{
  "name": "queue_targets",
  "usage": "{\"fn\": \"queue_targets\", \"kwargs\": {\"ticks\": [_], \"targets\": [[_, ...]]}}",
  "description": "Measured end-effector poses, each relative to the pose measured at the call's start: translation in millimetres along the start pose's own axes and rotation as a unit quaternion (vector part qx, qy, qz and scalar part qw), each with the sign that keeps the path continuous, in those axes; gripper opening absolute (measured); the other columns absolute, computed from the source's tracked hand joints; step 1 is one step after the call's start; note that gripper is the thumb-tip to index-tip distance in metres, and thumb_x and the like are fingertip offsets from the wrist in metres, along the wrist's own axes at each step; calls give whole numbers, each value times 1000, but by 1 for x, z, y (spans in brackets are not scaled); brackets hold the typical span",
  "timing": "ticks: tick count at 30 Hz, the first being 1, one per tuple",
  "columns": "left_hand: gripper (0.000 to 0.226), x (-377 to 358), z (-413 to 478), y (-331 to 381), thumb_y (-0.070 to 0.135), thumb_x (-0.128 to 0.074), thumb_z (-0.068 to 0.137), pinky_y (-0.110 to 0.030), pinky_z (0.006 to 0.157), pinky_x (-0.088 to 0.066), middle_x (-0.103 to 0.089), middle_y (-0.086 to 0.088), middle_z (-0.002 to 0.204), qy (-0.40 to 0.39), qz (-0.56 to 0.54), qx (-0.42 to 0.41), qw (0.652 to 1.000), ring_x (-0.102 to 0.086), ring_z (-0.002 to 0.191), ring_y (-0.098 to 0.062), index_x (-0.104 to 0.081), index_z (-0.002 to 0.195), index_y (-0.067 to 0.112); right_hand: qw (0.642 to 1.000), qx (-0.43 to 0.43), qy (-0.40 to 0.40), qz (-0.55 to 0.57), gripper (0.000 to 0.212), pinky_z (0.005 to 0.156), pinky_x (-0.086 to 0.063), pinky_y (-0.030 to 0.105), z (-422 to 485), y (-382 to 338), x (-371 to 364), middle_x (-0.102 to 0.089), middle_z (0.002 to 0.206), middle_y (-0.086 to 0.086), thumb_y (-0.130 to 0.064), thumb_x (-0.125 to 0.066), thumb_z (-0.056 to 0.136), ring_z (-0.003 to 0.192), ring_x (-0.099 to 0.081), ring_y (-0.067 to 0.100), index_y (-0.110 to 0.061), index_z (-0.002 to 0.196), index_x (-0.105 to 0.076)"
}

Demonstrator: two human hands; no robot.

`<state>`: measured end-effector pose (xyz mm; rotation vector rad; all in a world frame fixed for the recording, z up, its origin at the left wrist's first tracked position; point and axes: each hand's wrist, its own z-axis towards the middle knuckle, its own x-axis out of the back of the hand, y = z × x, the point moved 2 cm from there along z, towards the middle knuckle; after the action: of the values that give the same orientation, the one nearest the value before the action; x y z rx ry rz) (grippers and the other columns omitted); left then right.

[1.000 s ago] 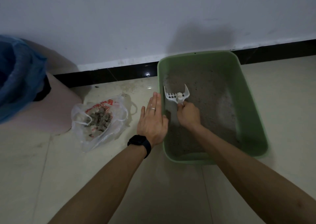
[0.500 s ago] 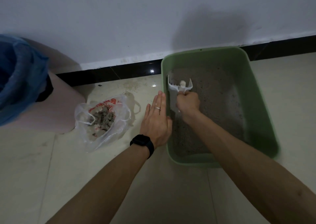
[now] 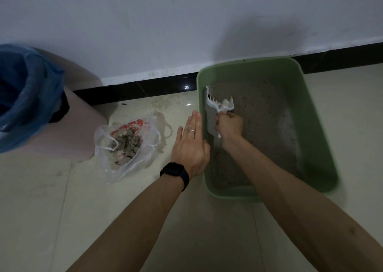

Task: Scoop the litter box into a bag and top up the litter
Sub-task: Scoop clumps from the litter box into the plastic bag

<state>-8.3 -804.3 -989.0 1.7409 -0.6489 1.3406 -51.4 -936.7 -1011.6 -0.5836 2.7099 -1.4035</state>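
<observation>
A green litter box [image 3: 310,114] with grey litter stands on the floor against the wall. My right hand [image 3: 229,125] grips the handle of a white slotted scoop [image 3: 219,103], held over the box's far left corner with a pale clump in it. My left hand [image 3: 191,145] rests flat, fingers straight, against the outside of the box's left wall. A clear plastic bag [image 3: 126,145] with red print lies open on the floor to the left, holding grey clumps.
A pink bin [image 3: 80,126] lined with a blue bag [image 3: 27,97] stands at the far left. Black skirting [image 3: 134,88] runs along the white wall. Scattered litter grains lie on the pale floor tiles between bag and box.
The scoop has moved away from me toward the box's far left corner and now carries a pale clump. My left hand stays flat beside the box.
</observation>
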Motion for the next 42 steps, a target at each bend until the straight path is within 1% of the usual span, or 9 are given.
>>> {"fn": "queue_targets", "kwargs": {"ticks": [3,6,10,12,15,18,22,31,42], "targets": [[74,0,1,0,24,-33,94,-42,124,-6,5,-6,166,-6,-4,2,1000,0,152,-17,4,157,9,980,108,18,-169,19,60,-42,28,-3,2,5,-63,82,-1,-28,-48,100,71,-59,17,-16,96,-63],[75,0,0,0,24,-34,96,-42,124,-5,7,-5,165,-7,-5,6,1000,2,152,-16,6,157,10,976,134,3,-173,16,57,-42,28,4,13,14,-66,81,-2,-28,-48,100,65,-59,14,-21,100,-63],[76,0,1,1,23,-35,95,-42,124,-6,7,-4,166,-4,-15,6,1000,1,152,-16,7,157,11,993,59,-32,-98,20,59,-40,32,16,16,19,-59,70,1,-24,-51,97,64,-53,20,-17,87,-66],[76,-1,1,1,23,-35,95,-42,124,-7,6,-4,166,-2,-15,6,1000,0,152,-15,6,157,11,990,40,-60,-125,26,64,-45,37,17,13,14,-61,73,6,-23,-48,98,68,-56,23,-17,77,-62],[74,-1,2,0,23,-33,94,-43,124,-10,4,-4,166,-1,-17,7,1000,-2,152,-15,4,157,11,988,-26,-92,-123,26,72,-54,41,14,10,3,-66,86,10,-26,-46,100,74,-63,23,-9,93,-66],[74,-1,1,0,25,-29,92,-44,123,-12,1,-5,166,0,-19,7,1000,-4,152,-17,2,158,10,990,-100,-97,-31,27,64,-48,35,11,9,-2,-63,80,10,-25,-47,100,67,-58,21,-7,91,-65],[74,0,1,1,23,-33,94,-43,123,-10,2,-5,166,-2,-19,6,1000,-4,152,-16,2,157,10,988,-112,-88,52,26,60,-43,32,10,14,3,-58,72,6,-19,-49,100,61,-53,18,-11,79,-61],[76,4,2,3,26,-35,96,-42,124,-6,9,-3,165,-17,1,17,1000,2,152,-14,10,157,12,994,57,-94,15,31,54,-39,29,7,3,25,-53,66,2,-9,-46,99,56,-48,15,-15,71,-57],[76,18,1,9,30,-29,99,-42,123,1,22,-1,163,-74,33,40,996,9,152,-17,21,153,12,982,152,-95,-64,24,53,-41,30,-28,12,85,-54,66,6,-14,-53,98,55,-49,19,-4,77,-60]]}}
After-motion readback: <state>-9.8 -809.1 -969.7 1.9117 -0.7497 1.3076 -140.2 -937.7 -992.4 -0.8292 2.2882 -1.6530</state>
